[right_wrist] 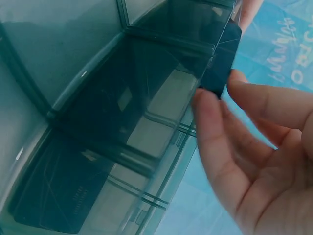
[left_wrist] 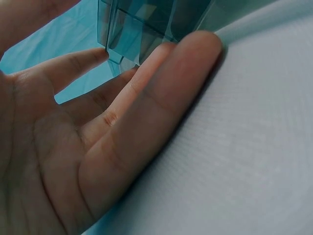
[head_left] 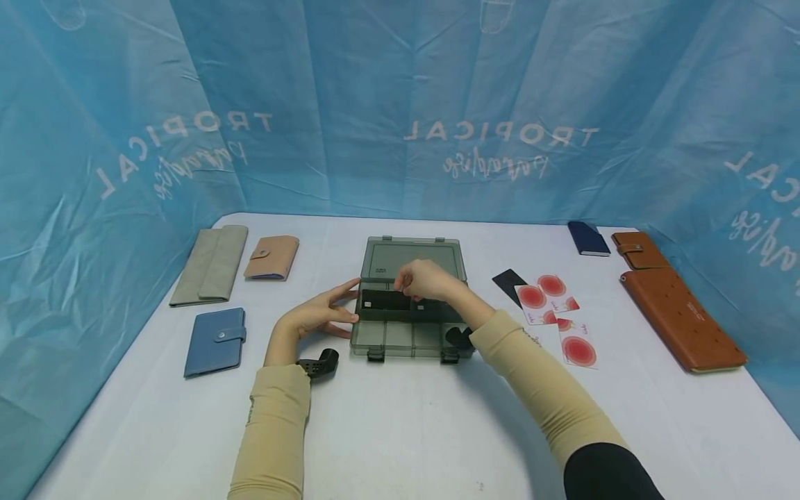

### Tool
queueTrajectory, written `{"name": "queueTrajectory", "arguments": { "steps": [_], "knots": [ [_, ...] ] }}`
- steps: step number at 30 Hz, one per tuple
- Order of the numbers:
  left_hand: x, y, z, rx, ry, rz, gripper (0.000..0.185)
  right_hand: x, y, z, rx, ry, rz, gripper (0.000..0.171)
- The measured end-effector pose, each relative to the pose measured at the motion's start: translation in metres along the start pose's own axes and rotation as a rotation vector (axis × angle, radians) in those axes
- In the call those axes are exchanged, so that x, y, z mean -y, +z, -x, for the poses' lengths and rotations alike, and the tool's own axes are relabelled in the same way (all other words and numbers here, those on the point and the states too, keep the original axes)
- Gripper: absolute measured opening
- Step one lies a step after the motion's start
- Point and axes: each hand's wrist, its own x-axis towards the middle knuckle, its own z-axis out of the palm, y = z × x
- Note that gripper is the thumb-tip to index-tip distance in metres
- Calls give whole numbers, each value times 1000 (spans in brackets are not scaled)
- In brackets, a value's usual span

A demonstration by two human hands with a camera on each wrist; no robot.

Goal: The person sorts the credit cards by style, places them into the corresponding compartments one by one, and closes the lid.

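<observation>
Blue cloth with white words hangs all around a white table. On the table sits a smoky see-through plastic box with its lid open and small compartments inside.

The left hand rests flat against the left side of the box, fingers straight, holding nothing. In the left wrist view its fingers touch the box's corner and lie along the table.

The right hand is over the back row of the box. Its fingertips pinch the edge of a thin black card, which is tipped up at the wall of a compartment. Another black card already lies flat in the back row. The front row looks bare, as far as I can see.

So I think one card is in, and one is going in right now. More are left outside: a black card on the table and some white cards with red circles to the right of the box.

Off to the sides lie a grey fabric wallet, a tan snap wallet, a blue snap wallet, a dark blue wallet, a small brown wallet and a long brown leather case.
</observation>
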Motion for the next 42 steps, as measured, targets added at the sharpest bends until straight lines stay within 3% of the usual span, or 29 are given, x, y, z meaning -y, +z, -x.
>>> {"name": "queueTrajectory", "arguments": {
  "steps": [6, 10, 14, 17, 20, 25, 29, 32, 38, 42],
  "knots": [
    [1, -1, -1, -2, -3, -5, 86, 3, 1, 1, 145, 112, 93, 35],
    [1, -1, -1, -2, 0, -5, 87, 1, 2, 0, 213, 121, 86, 42],
    [2, -1, 0, -2, 1, -4, 87, -3, -1, 3, 222, 101, 39, 42],
    [2, -1, 0, 1, 5, -6, 87, -10, -8, 9, 171, 58, -32, 39],
    [2, 0, 0, 3, 8, -8, 87, -23, -22, 18, 68, 24, -148, 35],
    [0, 0, -1, 5, 11, -14, 87, -56, -49, 35, -130, 83, -250, 32],
    [0, -1, 0, 8, 14, -13, 88, -86, -62, 42, -226, 182, -163, 37],
    [0, -2, 1, 10, 17, -11, 88, -107, -65, 43, -256, 293, -29, 45],
    [2, -2, 0, 11, 14, -12, 87, -134, -64, 44, -202, 548, 133, 67],
    [2, -2, 0, 9, 13, -12, 87, -142, -62, 44, -178, 593, 122, 74]
  ]
}}
